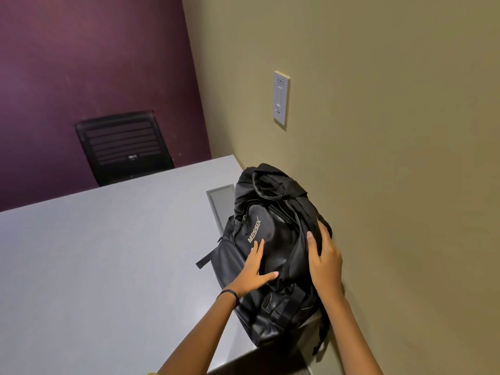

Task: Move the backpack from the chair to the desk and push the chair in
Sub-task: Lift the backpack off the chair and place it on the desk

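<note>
On the right side of the grey desk (94,266), hard against the olive wall (392,185), lies the black backpack (273,239). It rests on its back with the front panel up, white "MESSIX" lettering reading along its length, top end pointing to the far side. Its near end hangs slightly over the desk's near edge. A loose strap sticks out from its left flank onto the desk surface.

Left hand (253,277): flat on the front panel, fingers spread and apart, palm down, nothing gripped. A dark band circles that wrist.

Right hand (324,262): laid over the backpack's right edge next to the wall, fingers curled around the fabric there, thumb on top. Whether it pinches the material or only presses on it cannot be told.

Just beyond the backpack's left far corner, a rectangular grey cable hatch (220,203) is set flush in the desk top, partly covered by the bag.

Far side of the desk: a black chair (124,147) with a slatted back, standing before the purple wall (81,63), its seat hidden behind the desk edge.

On the olive wall, above the backpack: a pale switch plate (280,100).
</note>
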Demonstrator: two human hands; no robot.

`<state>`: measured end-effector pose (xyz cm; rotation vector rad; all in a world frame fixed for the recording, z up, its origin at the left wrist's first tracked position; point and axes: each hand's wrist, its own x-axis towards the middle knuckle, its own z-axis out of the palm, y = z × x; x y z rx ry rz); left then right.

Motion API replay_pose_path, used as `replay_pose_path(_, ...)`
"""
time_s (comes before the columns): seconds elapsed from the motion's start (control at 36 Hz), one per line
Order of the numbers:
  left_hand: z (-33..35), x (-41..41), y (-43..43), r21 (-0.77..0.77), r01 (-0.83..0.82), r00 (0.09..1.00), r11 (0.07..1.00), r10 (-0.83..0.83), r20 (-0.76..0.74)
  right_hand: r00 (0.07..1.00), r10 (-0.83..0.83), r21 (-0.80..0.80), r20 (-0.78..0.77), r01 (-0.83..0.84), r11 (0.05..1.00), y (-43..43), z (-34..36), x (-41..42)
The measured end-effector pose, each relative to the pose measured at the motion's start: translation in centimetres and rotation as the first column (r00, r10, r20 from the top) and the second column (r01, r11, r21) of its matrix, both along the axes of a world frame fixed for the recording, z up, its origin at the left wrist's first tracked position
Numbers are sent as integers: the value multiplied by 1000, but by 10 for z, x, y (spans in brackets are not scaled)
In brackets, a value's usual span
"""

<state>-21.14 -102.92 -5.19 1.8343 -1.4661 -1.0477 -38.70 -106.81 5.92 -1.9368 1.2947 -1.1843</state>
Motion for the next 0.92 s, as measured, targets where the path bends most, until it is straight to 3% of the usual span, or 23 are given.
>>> replay_pose_path(0.11, -2, -10, 21, -28, 5, 998, 1000, -4, 62, 996, 62, 99, 65, -69, 993, 18, -6, 0)
replay_pose_path(0.22, -7, -20, 42, 1, -28, 986, 1000, 27, 167, 999, 36, 228, 7, -36, 973, 33, -14, -2)
replay_pose_path(0.39, -1, -27, 67, -28, -19, 998, 999, 21, 59, 994, -6, 359, 106, -33, 933, 56, -9, -3)
replay_pose_path(0.61, 21, -28, 116, -96, 1, 995, 995, 9, 98, 987, 0, 456, 161, -74, 887, 98, -8, -12)
replay_pose_path(0.92, 38, -36, 273, -32, -19, 1000, 999, 18, -7, 983, 55, 532, 174, -141, 835, 211, -31, -60)
